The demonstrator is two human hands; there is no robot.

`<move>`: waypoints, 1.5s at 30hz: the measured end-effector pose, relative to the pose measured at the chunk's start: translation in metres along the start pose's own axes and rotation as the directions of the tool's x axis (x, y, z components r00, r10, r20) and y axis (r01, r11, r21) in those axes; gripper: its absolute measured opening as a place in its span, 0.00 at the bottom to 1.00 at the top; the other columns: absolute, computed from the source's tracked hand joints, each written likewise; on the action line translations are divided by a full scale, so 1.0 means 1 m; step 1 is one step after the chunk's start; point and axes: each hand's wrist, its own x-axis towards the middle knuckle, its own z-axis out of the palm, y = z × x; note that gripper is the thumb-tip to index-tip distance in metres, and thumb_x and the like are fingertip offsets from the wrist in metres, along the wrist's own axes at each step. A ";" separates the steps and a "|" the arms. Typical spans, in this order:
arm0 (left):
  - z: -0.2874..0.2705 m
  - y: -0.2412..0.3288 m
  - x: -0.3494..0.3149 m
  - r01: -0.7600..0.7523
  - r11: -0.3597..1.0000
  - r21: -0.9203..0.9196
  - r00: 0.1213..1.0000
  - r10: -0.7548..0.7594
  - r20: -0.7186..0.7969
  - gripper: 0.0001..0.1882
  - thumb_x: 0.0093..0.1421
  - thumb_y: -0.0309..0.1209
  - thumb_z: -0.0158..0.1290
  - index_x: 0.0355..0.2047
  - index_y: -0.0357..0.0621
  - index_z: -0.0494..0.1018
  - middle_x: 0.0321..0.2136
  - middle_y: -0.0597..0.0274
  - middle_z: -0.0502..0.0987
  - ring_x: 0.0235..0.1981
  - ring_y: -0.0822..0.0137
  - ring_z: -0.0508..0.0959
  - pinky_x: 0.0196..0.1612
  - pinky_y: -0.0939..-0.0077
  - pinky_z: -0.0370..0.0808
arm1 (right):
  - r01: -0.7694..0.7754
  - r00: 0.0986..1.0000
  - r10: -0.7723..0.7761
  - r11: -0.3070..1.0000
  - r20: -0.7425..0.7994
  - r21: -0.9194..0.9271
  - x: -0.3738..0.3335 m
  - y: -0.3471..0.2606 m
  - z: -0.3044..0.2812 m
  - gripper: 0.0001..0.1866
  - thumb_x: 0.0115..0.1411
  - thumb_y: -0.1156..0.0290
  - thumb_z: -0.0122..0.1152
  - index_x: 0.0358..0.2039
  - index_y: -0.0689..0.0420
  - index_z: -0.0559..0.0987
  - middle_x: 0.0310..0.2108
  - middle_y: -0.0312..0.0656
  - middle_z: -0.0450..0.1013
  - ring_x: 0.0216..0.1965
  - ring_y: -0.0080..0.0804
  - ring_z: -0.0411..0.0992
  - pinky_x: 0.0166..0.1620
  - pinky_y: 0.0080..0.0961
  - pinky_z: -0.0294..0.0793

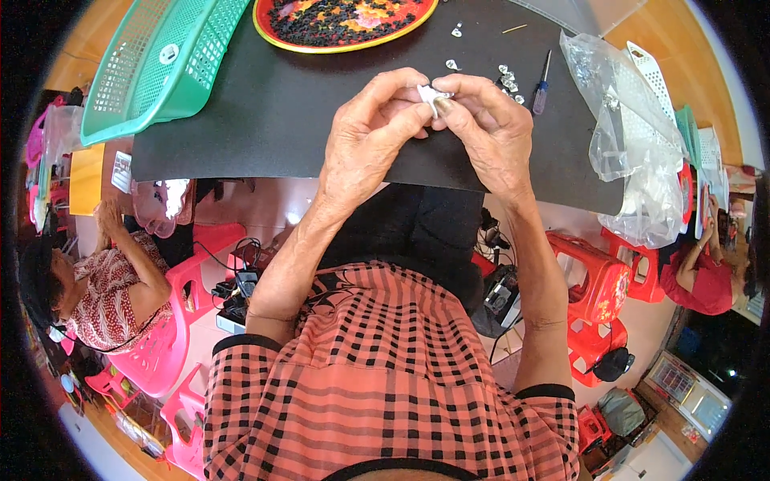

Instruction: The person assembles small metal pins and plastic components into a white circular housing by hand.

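My left hand (365, 132) and my right hand (493, 132) meet above the dark table. Between their fingertips they pinch a small white plastic piece (430, 95). Fingers cover much of it, so its exact kind does not show; a dark bit is visible at its upper edge. Just beyond my right hand lie several small clear and white pieces (505, 78), with some black ones among them. A screwdriver (541, 90) with a translucent purplish handle rests to their right. Another small clear piece (451, 65) lies beyond my fingertips.
A red and yellow round tray (321, 50) of small black parts stands at the far side of the dark table (265, 120). A green basket (148, 116) is at left, a clear plastic bag (613, 148) at right. People sit on both sides, near red stools (589, 276).
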 end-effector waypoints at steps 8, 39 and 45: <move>0.003 0.001 0.000 -0.002 0.997 0.083 0.998 0.008 -0.070 0.07 0.59 0.26 0.54 0.36 0.36 0.73 0.28 0.65 0.75 0.28 0.77 0.74 0.34 0.84 0.73 | -0.008 1.000 0.007 0.999 -0.017 -0.048 0.001 -0.002 -0.001 0.10 0.60 0.76 0.57 0.42 0.63 0.75 0.32 0.39 0.75 0.29 0.21 0.74 0.31 0.15 0.74; -0.001 0.006 -0.002 0.087 0.994 -0.069 0.995 -0.084 0.046 0.16 0.66 0.34 0.43 0.42 0.32 0.71 0.32 0.58 0.75 0.32 0.72 0.76 0.38 0.78 0.75 | 0.075 0.996 -0.076 0.997 -0.052 -0.032 0.000 -0.001 -0.001 0.07 0.58 0.80 0.58 0.37 0.62 0.78 0.29 0.34 0.75 0.26 0.15 0.70 0.28 0.13 0.70; -0.009 0.003 0.004 0.200 0.973 -0.116 0.973 -0.184 0.137 0.16 0.64 0.33 0.47 0.46 0.33 0.70 0.38 0.55 0.76 0.36 0.64 0.77 0.40 0.69 0.76 | 0.033 0.997 -0.037 0.998 -0.068 -0.061 0.000 -0.002 -0.001 0.08 0.58 0.81 0.58 0.39 0.63 0.78 0.33 0.36 0.75 0.27 0.17 0.69 0.31 0.13 0.70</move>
